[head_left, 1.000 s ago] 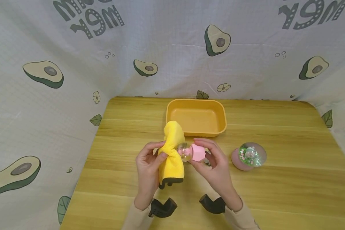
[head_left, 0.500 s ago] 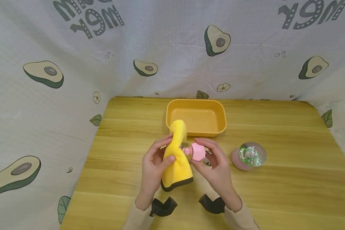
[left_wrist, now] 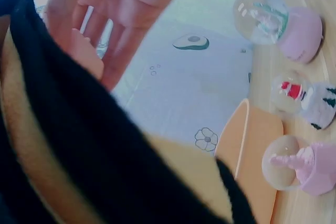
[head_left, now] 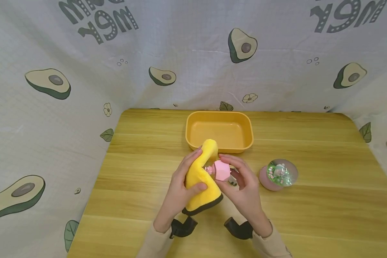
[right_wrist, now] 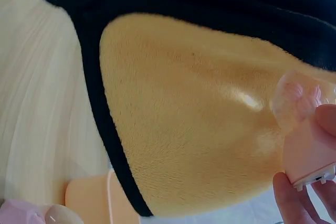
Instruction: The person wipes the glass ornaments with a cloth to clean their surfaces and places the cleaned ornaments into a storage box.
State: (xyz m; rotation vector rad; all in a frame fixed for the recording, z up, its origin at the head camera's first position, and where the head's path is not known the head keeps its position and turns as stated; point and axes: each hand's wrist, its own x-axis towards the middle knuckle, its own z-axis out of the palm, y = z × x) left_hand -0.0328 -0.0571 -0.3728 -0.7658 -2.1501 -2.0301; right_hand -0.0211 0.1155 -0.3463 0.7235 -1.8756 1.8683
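Observation:
My right hand (head_left: 243, 182) pinches the pink base of a small snow globe (head_left: 222, 170), its clear dome pointing left. A yellow cloth (head_left: 201, 186) with a dark border is folded about that dome, and my left hand (head_left: 184, 186) grips it against the glass. In the right wrist view the dome, with a pink figure inside, rests against the cloth (right_wrist: 184, 119). My right hand's palm and fingers (left_wrist: 126, 3) show in the left wrist view, behind the cloth's blurred dark edge. The cloth hides much of the dome in the head view.
A yellow plastic tub (head_left: 219, 148) stands at the table's back. To the right is a snow globe with a purple base (head_left: 271, 179). The left wrist view also shows a Santa snow globe (left_wrist: 320, 106) and another pink-based globe (left_wrist: 320, 169) on the table.
My left hand has moved right with the cloth, which now covers more of the dome. The cloth's lower edge has swung rightward. My right hand and the pink base stay nearly in place.

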